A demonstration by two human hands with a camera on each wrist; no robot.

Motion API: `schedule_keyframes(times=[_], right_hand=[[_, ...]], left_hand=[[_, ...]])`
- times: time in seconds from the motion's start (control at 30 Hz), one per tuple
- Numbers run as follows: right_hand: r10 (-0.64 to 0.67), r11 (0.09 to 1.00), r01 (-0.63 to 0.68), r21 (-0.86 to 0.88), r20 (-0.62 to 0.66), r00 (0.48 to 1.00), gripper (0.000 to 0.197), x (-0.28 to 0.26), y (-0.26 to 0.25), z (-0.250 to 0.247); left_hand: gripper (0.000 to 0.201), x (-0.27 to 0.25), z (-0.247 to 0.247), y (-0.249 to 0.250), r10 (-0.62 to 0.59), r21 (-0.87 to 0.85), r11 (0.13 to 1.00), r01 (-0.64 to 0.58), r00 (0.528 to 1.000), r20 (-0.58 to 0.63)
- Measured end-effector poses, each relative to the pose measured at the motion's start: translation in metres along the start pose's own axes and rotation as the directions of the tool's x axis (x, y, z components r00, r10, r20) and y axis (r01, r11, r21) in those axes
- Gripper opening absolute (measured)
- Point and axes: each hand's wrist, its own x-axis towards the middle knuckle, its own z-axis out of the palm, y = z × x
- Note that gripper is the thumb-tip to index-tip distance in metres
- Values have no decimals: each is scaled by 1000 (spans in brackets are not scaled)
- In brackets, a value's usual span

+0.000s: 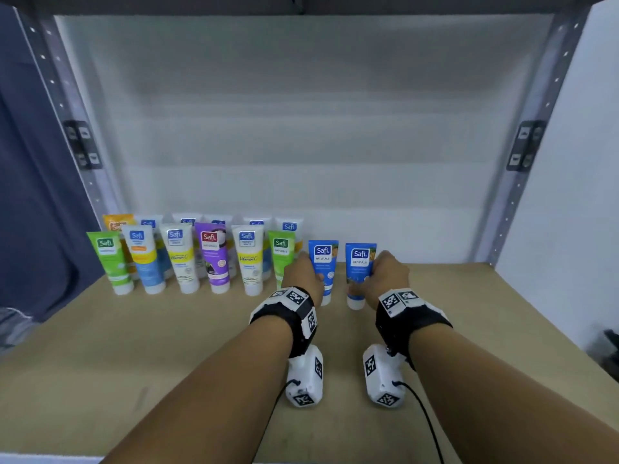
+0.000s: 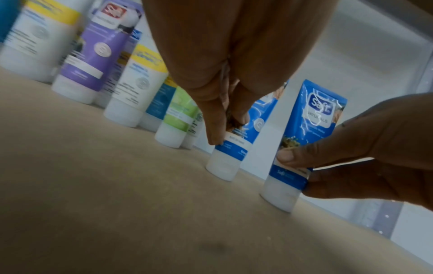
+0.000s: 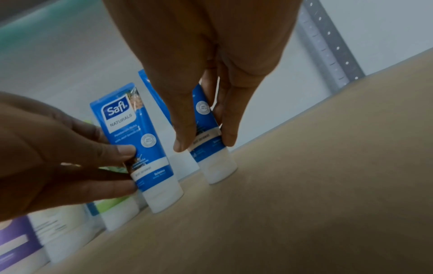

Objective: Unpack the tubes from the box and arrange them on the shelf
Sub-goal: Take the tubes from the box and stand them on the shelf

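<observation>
Two blue tubes: left one (image 1: 323, 262), right one (image 1: 360, 266), white caps, white logo patch with dark blue lettering. Front row: green tube (image 1: 109, 259); white tube with yellow and light blue bands (image 1: 143, 256); white tube with yellow band (image 1: 181, 259); purple tube (image 1: 214, 256); second white-yellow tube (image 1: 249, 259); second green tube (image 1: 281, 256). Orange tube (image 1: 115, 222) in back row. Shelf board (image 1: 167, 346) tan. Back panel (image 1: 301, 112) pale grey-white. Uprights (image 1: 536, 128) grey, row of holes. Wrist bands (image 1: 294, 316) black, with black-and-white square marker patterns.

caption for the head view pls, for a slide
Left hand and right hand each stand a blue tube on the shelf.
</observation>
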Motion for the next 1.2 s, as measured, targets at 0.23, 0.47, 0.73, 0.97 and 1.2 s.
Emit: schedule_keyframes(times=[0.23, 0.47, 0.73, 0.97, 1.2], right_hand=[[11, 1000, -11, 4, -27, 1000, 62, 38, -4, 7], [29, 999, -28, 26, -36, 999, 62, 62, -6, 10], [35, 999, -35, 4, -48, 998, 64, 71, -5, 14], [111, 991, -111, -73, -6, 994, 71, 55, -2, 4], [21, 980, -6, -198, 71, 997, 47, -1, -24, -3]], left_hand=[[27, 38, 19, 11, -25, 44, 999, 27, 999, -42], [31, 57, 28, 15, -47, 77, 996, 51, 998, -52], [27, 58, 28, 16, -47, 113, 992, 50, 998, -29], [23, 39, 14, 12, -88, 203, 977, 72, 994, 69], [24, -12, -26, 9, -20, 207, 978, 5, 997, 71]])
